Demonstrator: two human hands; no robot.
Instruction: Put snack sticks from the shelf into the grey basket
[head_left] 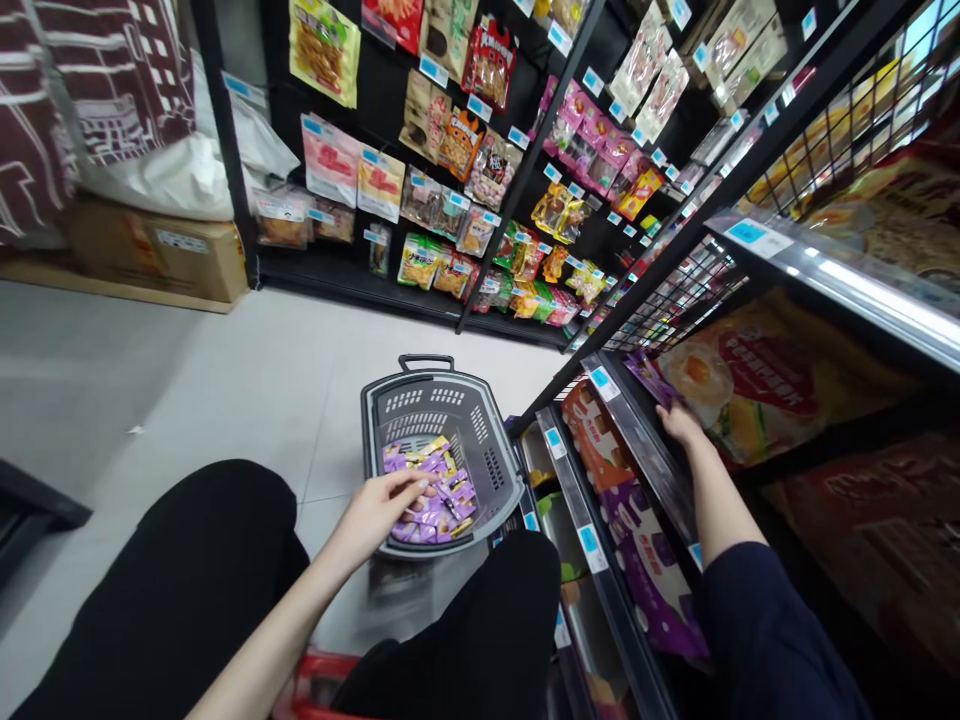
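Note:
A grey plastic basket stands on the floor in front of my knees, its handle at the far side. Many small purple and yellow snack packets lie in it. My left hand reaches over the basket's near left rim, fingers bent together just over the packets; whether a packet is between them is hidden. At the right, my right hand is on a dark shelf, its fingers closed at the end of a purple snack packet. Part of that hand's grip is hidden.
Hanging snack bags fill the black rack ahead. Shelves with price tags run close on my right, with large food bags behind my right hand. A cardboard box sits at the left, and something red is beneath me.

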